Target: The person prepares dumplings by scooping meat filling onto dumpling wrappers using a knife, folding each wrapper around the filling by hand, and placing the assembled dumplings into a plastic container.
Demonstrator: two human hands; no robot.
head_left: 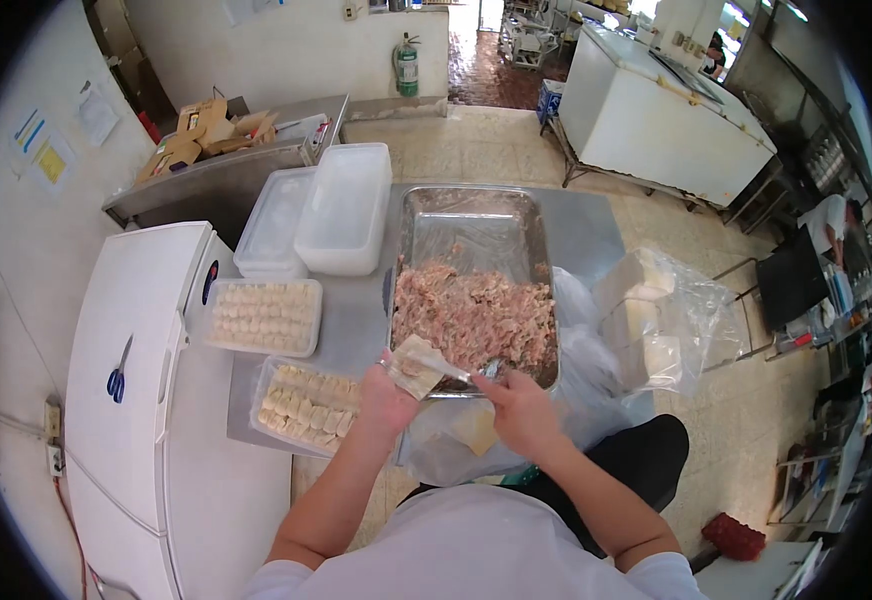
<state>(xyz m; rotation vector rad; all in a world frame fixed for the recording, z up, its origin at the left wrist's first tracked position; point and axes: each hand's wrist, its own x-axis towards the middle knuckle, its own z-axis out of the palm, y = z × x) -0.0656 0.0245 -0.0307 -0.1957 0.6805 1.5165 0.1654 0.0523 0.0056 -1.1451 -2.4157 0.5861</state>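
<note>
My left hand [388, 402] holds a pale square dumpling wrapper [415, 377] over the near left edge of a metal tray. My right hand [526, 415] grips a slim, light-coloured spreading utensil [453, 372], its tip at the wrapper. Its exact kind is hard to make out. The deep metal tray [468, 193] holds a mound of pink minced meat filling [476, 318]. Beside my left hand stands a plastic container [259, 392] with rows of filled dumplings [306, 408]. Behind it, another container [317, 330] holds more dumplings [261, 318].
Two translucent plastic tubs [341, 225] [274, 225] stand at the table's back left. Bagged stacks of wrappers [646, 310] lie on the right. A loose wrapper [478, 432] rests on plastic near my body. A white refrigerator [136, 390] is at the left, a chest freezer [656, 115] behind.
</note>
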